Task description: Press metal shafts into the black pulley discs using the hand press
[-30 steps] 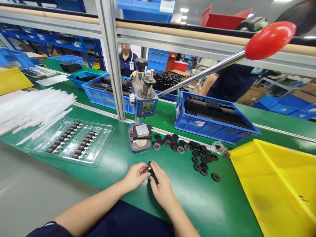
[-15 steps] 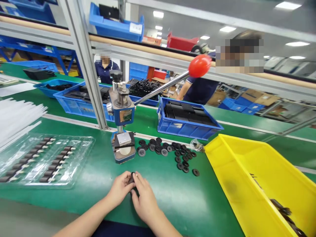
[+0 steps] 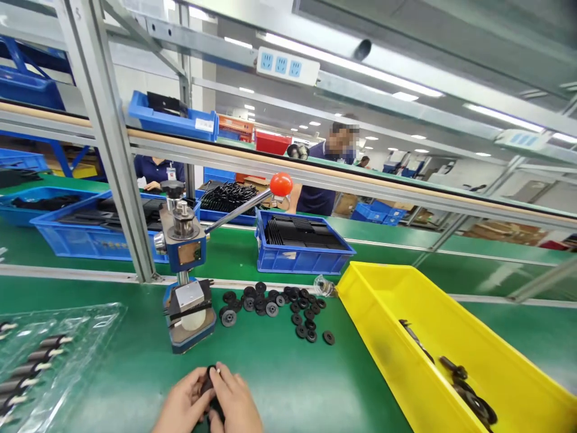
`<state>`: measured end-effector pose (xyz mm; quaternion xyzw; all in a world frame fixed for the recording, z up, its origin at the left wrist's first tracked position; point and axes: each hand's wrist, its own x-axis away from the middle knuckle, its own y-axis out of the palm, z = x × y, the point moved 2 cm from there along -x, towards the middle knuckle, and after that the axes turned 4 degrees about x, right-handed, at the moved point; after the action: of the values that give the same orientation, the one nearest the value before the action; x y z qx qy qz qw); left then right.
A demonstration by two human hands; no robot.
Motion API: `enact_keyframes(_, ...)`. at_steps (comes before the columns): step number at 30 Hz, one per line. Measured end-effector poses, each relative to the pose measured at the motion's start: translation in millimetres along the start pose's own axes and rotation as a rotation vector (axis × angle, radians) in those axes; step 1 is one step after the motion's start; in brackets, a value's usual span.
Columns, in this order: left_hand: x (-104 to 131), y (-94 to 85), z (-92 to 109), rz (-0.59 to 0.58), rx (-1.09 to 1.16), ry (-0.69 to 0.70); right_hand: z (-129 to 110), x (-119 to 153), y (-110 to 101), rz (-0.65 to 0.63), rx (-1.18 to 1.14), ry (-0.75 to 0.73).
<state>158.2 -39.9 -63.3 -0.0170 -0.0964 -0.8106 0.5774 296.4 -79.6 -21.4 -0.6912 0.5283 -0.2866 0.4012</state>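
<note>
Low in the view, my left hand (image 3: 184,402) and my right hand (image 3: 235,400) are together, fingers closed round a small black part (image 3: 208,380). A tiny light tip shows at its top near my right fingers; the rest is mostly covered. Beyond my hands stands a blue hand press (image 3: 188,300) with a red ball (image 3: 281,185) on its lever. Right of the press, many black round discs (image 3: 271,309) lie loose on the green table (image 3: 288,385). At the left, a clear plastic tray (image 3: 90,337) holds dark cylinders with white tips.
A yellow bin (image 3: 378,337) with a few dark parts stands at the right. Behind the discs is a blue crate (image 3: 293,260) of black plates. A metal post (image 3: 112,156) rises behind the press at its left. Two people are beyond the rail.
The view has tilted up and turned right, so the table things appear lower and further left. Both hands still hold the black part together.
</note>
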Motion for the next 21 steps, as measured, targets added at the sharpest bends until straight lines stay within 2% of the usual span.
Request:
enact_keyframes(4, -3.0, -1.8, -9.4, -0.016, 0.014, 0.028, 9.2, -0.2, 7.9, -0.047, 0.019, -0.005)
enact_keyframes(7, -2.9, -1.5, -7.1, -0.002, 0.052, 0.033, 22.6, 5.5, -3.7, -0.025, 0.022, -0.018)
enact_keyframes(10, -3.4, -1.7, -4.0, 0.032, 0.077, 0.02, 56.1, 8.8, -31.9, 0.195, 0.139, 0.088)
enact_keyframes(13, -4.7, -1.9, -3.2, 0.038, 0.086, 0.017, 109.0, 9.8, -64.1, 0.494, 0.363, 0.348)
enact_keyframes(15, -4.9, -1.6, -3.0, 0.048, 0.085, 0.023, 144.5, 12.1, -78.4, 0.627, 0.501, 0.497)
enact_keyframes(18, -3.6, 0.8, -1.7, 0.066, 0.09, 0.031, 182.0, 17.9, -83.2, 0.699, 0.593, 0.555)
enact_keyframes(21, -1.2, 4.8, 1.3, 0.099, 0.1, 0.043, 196.0, 23.1, -75.7, 0.685, 0.585, 0.517)
